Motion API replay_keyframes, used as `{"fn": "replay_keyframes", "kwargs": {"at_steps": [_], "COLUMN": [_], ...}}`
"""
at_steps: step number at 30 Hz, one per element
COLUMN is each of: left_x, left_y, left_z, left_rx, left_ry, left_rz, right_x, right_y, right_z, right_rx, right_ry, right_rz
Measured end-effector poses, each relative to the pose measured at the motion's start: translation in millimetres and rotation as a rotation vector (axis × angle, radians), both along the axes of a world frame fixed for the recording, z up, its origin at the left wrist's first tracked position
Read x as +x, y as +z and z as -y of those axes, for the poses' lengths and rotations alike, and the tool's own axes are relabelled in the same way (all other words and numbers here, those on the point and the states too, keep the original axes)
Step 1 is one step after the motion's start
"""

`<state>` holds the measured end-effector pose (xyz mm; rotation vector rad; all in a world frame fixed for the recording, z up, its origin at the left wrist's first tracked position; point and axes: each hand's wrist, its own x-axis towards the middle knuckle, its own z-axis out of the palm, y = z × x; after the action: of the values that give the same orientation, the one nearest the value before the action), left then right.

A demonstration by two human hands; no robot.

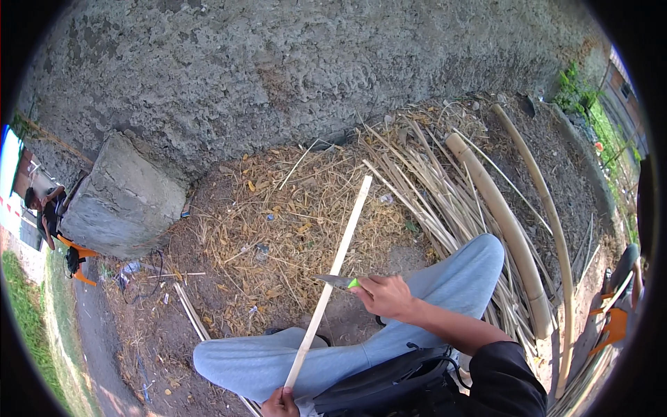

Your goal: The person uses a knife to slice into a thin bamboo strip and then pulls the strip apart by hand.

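A long, pale bamboo strip slants away from me across my leg in light blue trousers. My left hand grips its near end at the lower edge of the view. In my right hand is a knife with a bright green handle, its fingers closed round the handle. The blade points left and lies across the strip about midway along it; whether it touches the wood I cannot tell.
Bamboo shavings cover the ground ahead. To the right lie a heap of split strips, a thick bamboo pole and a thinner curved pole. A rough wall and a concrete block bound the far side. A person sits far left.
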<state>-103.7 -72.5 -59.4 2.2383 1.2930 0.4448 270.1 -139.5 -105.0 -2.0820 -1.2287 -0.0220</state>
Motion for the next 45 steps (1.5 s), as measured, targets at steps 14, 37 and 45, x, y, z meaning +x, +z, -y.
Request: {"fn": "replay_keyframes", "kwargs": {"at_steps": [14, 37, 45], "left_x": [41.5, 38.9, 17.7], "left_y": [4.7, -5.4, -9.2], "left_z": [5.8, 11.6, 22.7], "left_rx": [-0.114, -0.299, -0.305], "left_ry": [0.083, 0.076, 0.010], "left_rz": [-0.153, 0.138, 0.128], "right_x": [-49.2, 18.8, 47.7], "right_y": [9.4, -4.0, -9.0], "right_z": [-3.7, -25.0, -24.1], "right_rx": [0.059, 0.040, -0.146], "right_ry": [0.205, -0.055, -0.299], "right_rz": [-0.031, 0.020, -0.204]}}
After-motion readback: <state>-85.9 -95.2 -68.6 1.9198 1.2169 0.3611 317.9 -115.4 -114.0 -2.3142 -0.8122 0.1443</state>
